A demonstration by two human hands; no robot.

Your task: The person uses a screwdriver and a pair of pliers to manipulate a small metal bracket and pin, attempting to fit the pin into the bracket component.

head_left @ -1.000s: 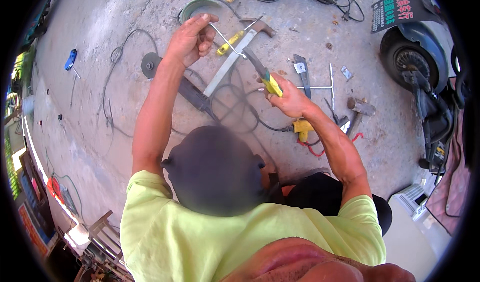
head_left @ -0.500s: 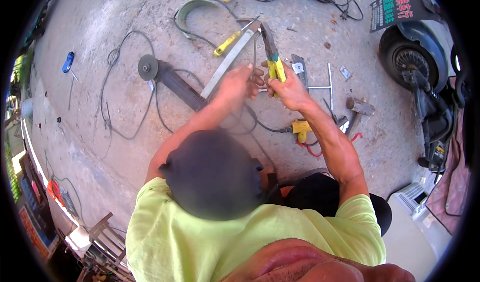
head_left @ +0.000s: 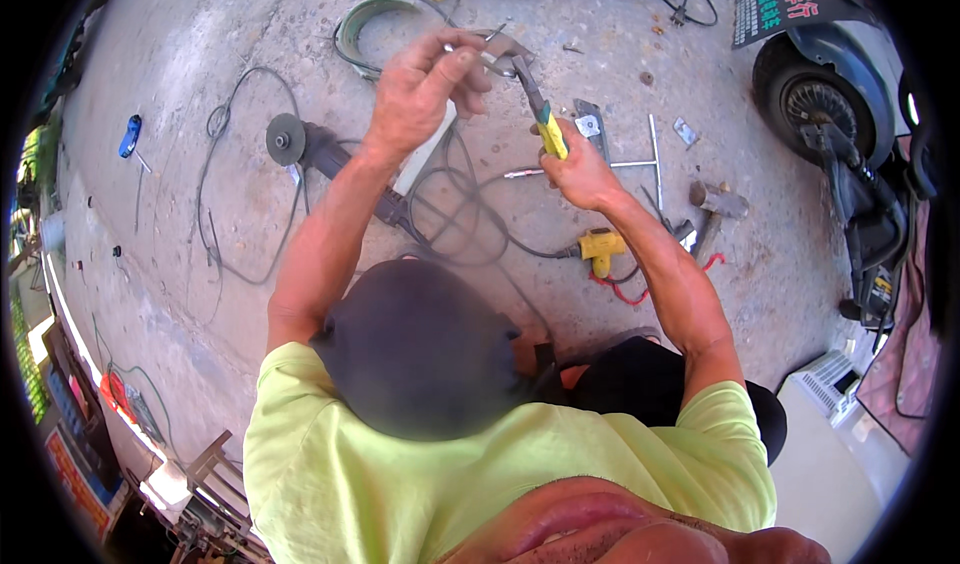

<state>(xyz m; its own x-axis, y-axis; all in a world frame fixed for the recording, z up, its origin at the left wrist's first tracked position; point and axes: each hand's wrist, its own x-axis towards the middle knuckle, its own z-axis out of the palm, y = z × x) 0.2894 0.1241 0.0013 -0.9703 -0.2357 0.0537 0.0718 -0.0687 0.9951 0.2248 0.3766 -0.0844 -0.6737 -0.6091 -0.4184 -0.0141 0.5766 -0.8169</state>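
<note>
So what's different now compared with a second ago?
The left hand drew in beside the right, then reached out again to the head of the yellow-handled tool. The right hand kept its grip on the handle and raised it a little. The angle grinder, hammer and scooter stayed put.

Harsh daylight, fisheye view.
Bright overhead sun on pale concrete floor (head_left: 200, 44), short hard shadows, strong bending toward black rim, soft blur at bottom edge, sharp centre.
</note>
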